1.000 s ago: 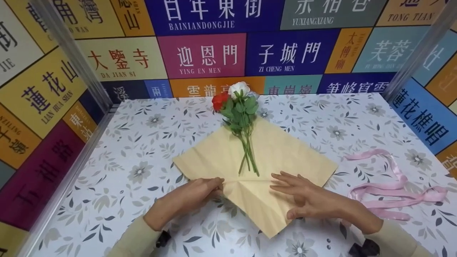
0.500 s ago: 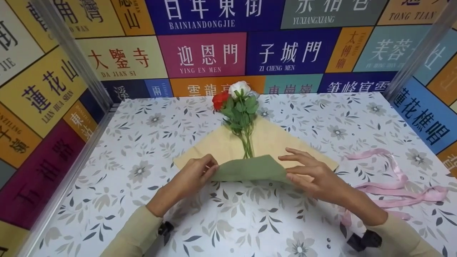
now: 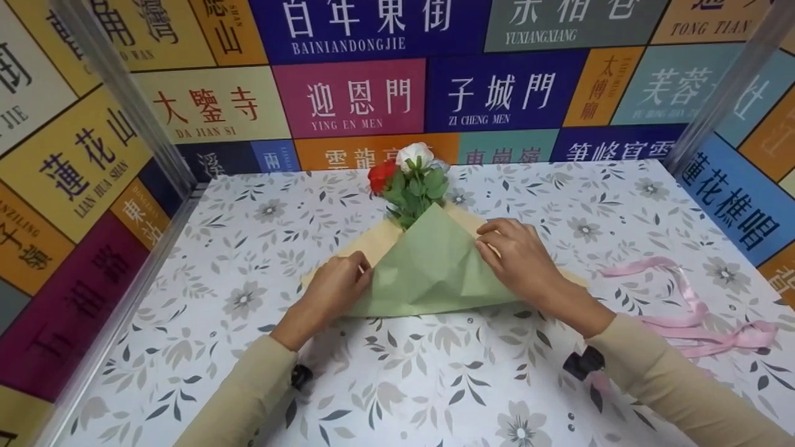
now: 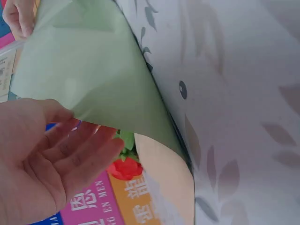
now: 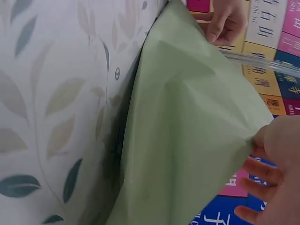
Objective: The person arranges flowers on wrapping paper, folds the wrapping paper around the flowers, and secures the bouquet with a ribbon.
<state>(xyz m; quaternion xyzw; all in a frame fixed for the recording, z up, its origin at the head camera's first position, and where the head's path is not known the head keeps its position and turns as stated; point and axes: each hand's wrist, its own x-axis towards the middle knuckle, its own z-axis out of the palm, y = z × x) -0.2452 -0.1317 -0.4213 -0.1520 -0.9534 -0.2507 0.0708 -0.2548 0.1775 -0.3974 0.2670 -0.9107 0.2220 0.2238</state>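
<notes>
A sheet of wrapping paper (image 3: 435, 267), green on one side and tan on the other, lies on the table with its near part folded up over flower stems. My left hand (image 3: 332, 285) pinches the fold's left edge; the left wrist view shows the thumb on the green face and fingers (image 4: 89, 150) behind it. Along the opposite edge, my right hand (image 3: 522, 257) pinches the paper between thumb and fingers. Beyond the fold's pointed tip stick out a red flower (image 3: 382, 177), a white flower (image 3: 416, 156) and green leaves (image 3: 413, 192). The stems are hidden under the paper.
A pink ribbon (image 3: 677, 273) lies loosely on the right of the table, partly behind the right sleeve. The leaf-patterned table (image 3: 248, 217) ends at a wall (image 3: 354, 96) of coloured sign panels. Clear uprights (image 3: 136, 112) stand at the back corners.
Both hands have moved away from me, folding the paper's near corner up over the stems. The green side now faces up. The flowers have stayed in place.
</notes>
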